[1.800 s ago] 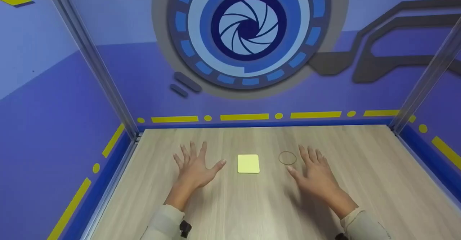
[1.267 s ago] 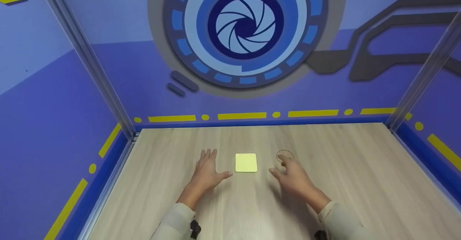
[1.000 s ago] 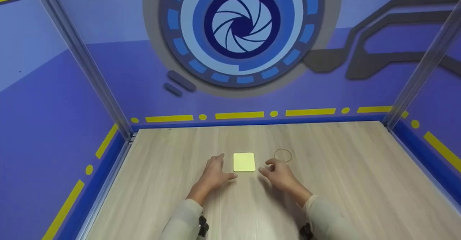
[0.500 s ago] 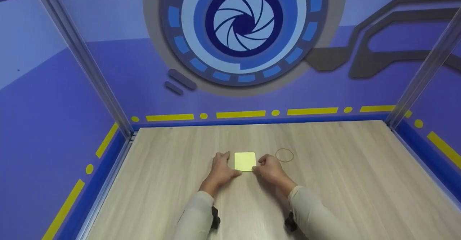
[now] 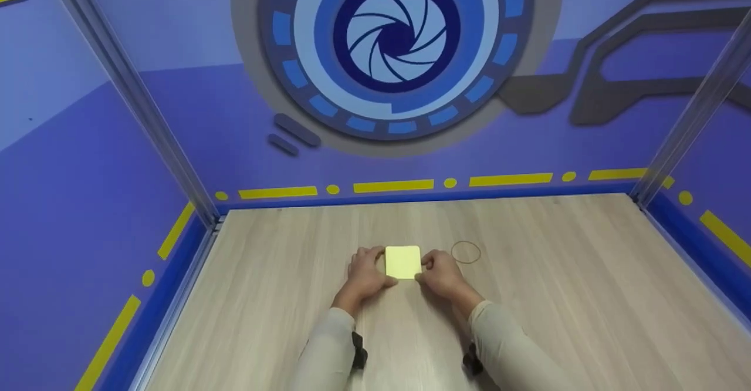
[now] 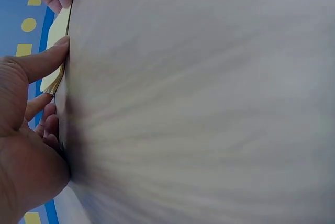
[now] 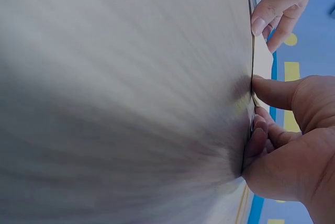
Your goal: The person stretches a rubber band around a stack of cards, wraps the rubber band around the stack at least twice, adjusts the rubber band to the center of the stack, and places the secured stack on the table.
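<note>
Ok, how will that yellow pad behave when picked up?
The yellow pad is probably light, being thin. It may flex or fan apart, as layers show at its edge by the left hand. Rolling seems unlikely, given its flat, square shape.

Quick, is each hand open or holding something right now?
Left hand: holding the yellow square paper pad by its left side.
Right hand: holding the same pad by its right side.

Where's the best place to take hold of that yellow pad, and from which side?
Probably the left and right edges, coming in low from both sides: the yellow pad is thin and square, broad face up, and those straight edges face opposite ways.
</note>
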`<state>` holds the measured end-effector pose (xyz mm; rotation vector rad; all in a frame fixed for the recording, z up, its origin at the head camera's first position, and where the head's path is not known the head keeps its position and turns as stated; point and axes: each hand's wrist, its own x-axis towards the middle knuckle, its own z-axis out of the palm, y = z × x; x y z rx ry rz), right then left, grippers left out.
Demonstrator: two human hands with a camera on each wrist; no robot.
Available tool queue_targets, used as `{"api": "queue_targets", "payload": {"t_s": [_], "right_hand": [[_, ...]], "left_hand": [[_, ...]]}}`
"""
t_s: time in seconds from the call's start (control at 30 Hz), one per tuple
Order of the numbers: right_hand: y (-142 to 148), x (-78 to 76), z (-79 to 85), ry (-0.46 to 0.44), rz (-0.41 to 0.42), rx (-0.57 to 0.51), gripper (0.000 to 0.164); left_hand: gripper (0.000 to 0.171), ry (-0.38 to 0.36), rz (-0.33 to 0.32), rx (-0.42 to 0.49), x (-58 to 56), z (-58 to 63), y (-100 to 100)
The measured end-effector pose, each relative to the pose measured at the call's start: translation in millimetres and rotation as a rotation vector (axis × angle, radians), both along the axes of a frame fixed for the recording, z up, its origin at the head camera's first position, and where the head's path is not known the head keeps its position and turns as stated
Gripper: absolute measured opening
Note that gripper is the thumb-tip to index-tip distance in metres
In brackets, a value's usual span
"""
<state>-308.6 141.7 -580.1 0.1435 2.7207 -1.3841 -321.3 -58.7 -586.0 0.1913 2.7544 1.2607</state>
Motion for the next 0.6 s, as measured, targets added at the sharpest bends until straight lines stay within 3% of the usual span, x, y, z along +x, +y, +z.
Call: {"api": "queue_targets", "payload": {"t_s": [0.13,0.4,0.5,0.6], "right_hand": [[0,-0.3,0.2,0.001,-0.001,0.005,0.026],[2,-1.6,-2.0,0.014,0.016,0.024,0.025],[3,-0.7,-1.9,0.024,0.031,0.027,0.025],[2,-0.3,-1.3,0.039,0.045,0.029,0.026]], "left_hand": [[0.078,-0.022,0.014,0.063,-1.0,-0.2,1],[0.070,-0.054,0.003,0.289,0.2,-0.3,4],[0.071,-0.038,0.020,0.265,2.2,-1.1,10],[0.075,0.004,0.045,0.176,2.8,-0.2,15]]}}
